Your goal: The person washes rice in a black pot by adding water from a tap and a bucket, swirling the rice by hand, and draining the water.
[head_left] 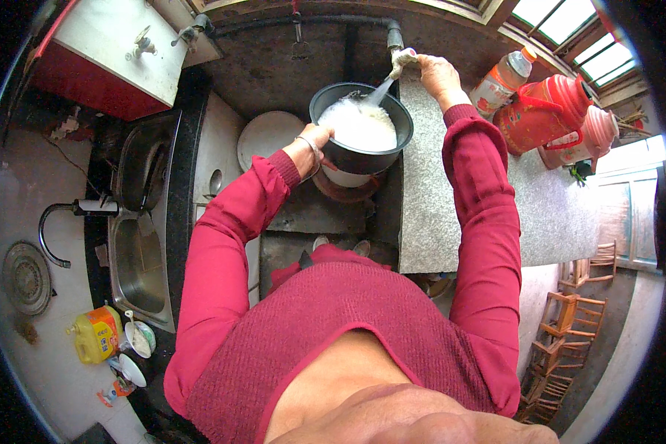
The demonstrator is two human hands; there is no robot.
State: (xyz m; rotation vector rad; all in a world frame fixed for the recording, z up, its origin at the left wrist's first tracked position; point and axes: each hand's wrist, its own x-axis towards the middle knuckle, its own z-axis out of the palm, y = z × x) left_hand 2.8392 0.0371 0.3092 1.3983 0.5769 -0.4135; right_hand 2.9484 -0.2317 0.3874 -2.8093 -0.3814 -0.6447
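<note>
Pot [364, 160]: located beneath the tap [402, 61], left of the grey counter [451, 222], its mouth facing up. Water [379, 92] runs from the tap into its white, cloudy contents [357, 126]. Left hand [314, 144]: clamped on the pot's near left side. Right hand [440, 78]: fingertips at the tap; whether they pinch it or merely touch cannot be told. Hands well apart. A bottle [502, 85] and red flask [544, 115] stand on the counter, near the right forearm.

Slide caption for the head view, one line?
Left hand holds a dark pot under running water; right hand grips the tap.
</note>
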